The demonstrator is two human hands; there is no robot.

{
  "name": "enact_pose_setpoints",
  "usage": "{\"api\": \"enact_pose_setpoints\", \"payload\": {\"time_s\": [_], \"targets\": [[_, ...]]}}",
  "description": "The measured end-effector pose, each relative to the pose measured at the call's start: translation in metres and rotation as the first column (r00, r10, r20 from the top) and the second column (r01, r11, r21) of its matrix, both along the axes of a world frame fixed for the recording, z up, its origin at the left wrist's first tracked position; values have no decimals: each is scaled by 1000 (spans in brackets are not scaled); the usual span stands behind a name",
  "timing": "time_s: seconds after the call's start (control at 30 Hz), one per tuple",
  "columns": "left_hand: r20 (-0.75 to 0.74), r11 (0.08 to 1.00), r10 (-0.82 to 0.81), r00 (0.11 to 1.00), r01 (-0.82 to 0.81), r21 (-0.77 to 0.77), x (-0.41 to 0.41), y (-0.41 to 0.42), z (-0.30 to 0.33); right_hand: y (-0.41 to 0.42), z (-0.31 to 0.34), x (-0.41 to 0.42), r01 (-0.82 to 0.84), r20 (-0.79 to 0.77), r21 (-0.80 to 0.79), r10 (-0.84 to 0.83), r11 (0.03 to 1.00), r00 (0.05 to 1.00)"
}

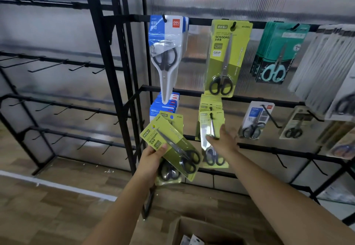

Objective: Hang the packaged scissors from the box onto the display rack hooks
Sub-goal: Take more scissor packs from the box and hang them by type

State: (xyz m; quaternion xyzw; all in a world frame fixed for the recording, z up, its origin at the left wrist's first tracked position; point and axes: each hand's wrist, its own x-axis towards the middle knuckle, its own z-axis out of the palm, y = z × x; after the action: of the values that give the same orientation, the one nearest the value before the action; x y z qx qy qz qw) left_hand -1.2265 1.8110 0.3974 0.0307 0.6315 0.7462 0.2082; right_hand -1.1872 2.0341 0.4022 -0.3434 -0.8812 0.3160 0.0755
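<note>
Clamped in my left grip (pixel 153 155) are green packs (pixel 173 148) of scissors, fanned and tilted, thumb across the front card. My right grip (pixel 222 139) reaches to the hung green stack (pixel 211 129) on the rack's (pixel 119 83) second-row hook, fingers at its front pack; whether they pinch it I cannot tell. Blue packs (pixel 167 52) hang just left, teal ones (pixel 276 52) to the right. Below, the box (pixel 194 231) sits open on the floor.
</note>
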Motion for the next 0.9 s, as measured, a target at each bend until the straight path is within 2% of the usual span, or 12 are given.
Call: {"api": "enact_pose_setpoints", "payload": {"time_s": [0.03, 0.1, 0.17, 0.2, 0.3, 0.4, 0.57, 0.7, 0.8, 0.9], "targets": [[14, 1000, 13, 1000, -13, 16, 0, 0, 1, -3, 6, -2, -35, 0, -5, 35, 999, 999], [17, 998, 31, 999, -32, 57, 0, 0, 1, -17, 14, 2, -136, -158, -161, 110, 978, 981], [11, 994, 34, 999, -35, 99, 1, 2, 2, -38, 14, 10, -276, -313, -378, 159, 884, 937], [13, 992, 30, 999, -31, 121, 2, 4, 2, -47, 13, 14, -318, -325, -415, 188, 852, 927], [34, 986, 20, 999, -26, 162, 3, 10, 4, -58, -1, 19, -330, -364, -415, 178, 848, 914], [36, 986, 9, 999, -15, 168, 5, 13, 4, -50, -12, 26, -209, -415, -396, 29, 894, 909], [31, 985, 23, 999, -28, 170, 6, 14, 5, -24, -23, 39, -1, -493, -354, -186, 935, 850], [34, 988, 7, 999, -13, 151, 8, 17, 5, -10, -28, 45, 81, -496, -337, -250, 938, 832], [56, 987, 17, 998, -25, 157, 9, 17, 6, -14, -30, 48, -15, -564, -338, -190, 941, 804], [71, 987, 30, 997, -41, 157, 9, 15, 7, -13, -37, 42, 18, -571, -305, -198, 952, 797]]}}
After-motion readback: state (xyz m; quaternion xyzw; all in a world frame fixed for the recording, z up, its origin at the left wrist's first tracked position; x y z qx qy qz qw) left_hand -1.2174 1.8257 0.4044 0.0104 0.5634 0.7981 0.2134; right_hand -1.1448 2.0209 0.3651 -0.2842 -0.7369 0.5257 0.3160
